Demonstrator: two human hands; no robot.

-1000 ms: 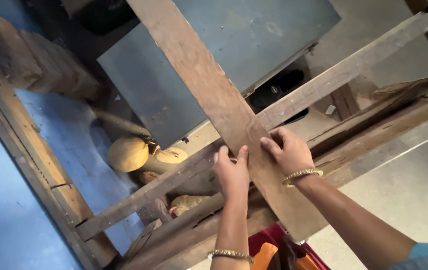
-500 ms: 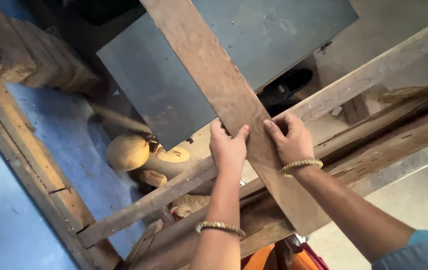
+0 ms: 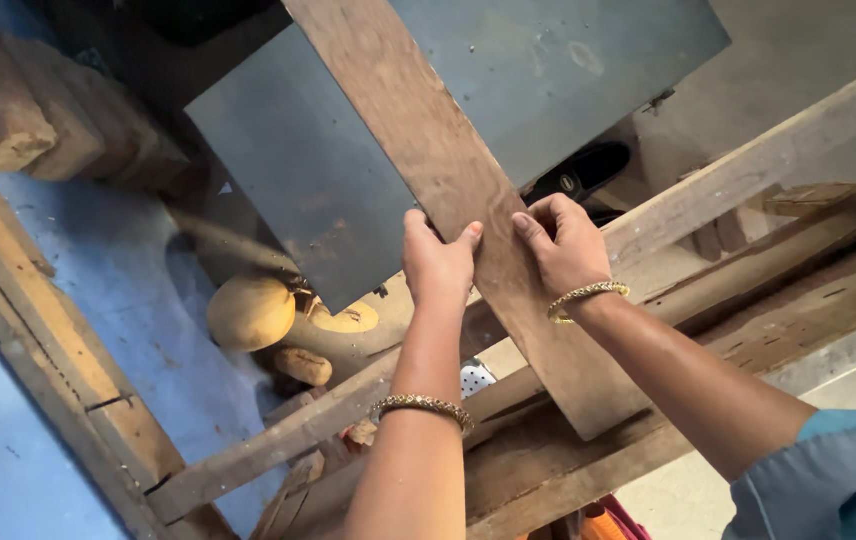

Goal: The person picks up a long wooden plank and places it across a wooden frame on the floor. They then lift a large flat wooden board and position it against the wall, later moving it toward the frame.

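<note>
Both hands are on a long, flat wooden plank [image 3: 468, 200], one at each long edge, about two-thirds of the way down its visible length. The left hand [image 3: 436, 262] curls over the plank's left edge, thumb on the top face and the other fingers wrapped under, clamped on the wood. The right hand [image 3: 566, 245] does the same at the right edge, its thumb pressed flat on top and its fingers bent round the side. Gripping both edges like this looks like a way to keep the board from twisting or sliding sideways.

The plank lies across a narrower wooden rail [image 3: 708, 200] that runs from lower left to upper right, so the 2 pieces cross like an X. The rail seems to bear the plank's weight while the hands steady it. The plank's long axis runs from upper left, where it leaves the view at the top, down to a squared end at lower right, which rests over heavier beams [image 3: 748, 330]. Behind it sits a dark grey sheet [image 3: 318, 190], and below, near the blue floor [image 3: 148, 340], lie 2 rounded tan lumps [image 3: 251, 312].
</note>
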